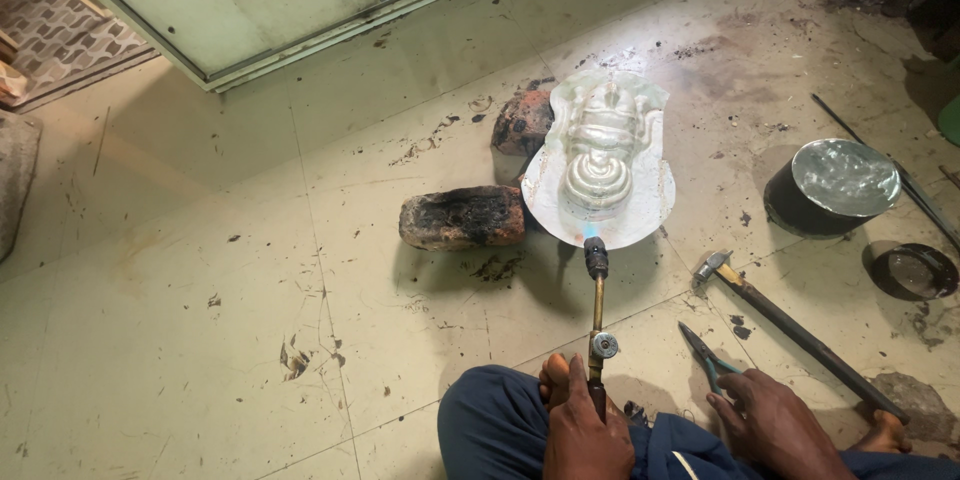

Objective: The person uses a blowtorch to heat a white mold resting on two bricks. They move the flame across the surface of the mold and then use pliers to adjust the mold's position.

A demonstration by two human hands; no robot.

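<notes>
Left hand [583,435] fingers clenched round the torch [596,320] handle, blue flame on the lower rim of the embossed sheet [600,165], which leans on two bricks [463,216] on the floor [200,320]. Right hand [775,425] fingers curled on the pliers [708,358]; can't tell if gripping. Step looks like heating the rim; next calls for steady flame travel. Hammer [790,330] just beside. Torch hose hidden, legs cut off.
</notes>
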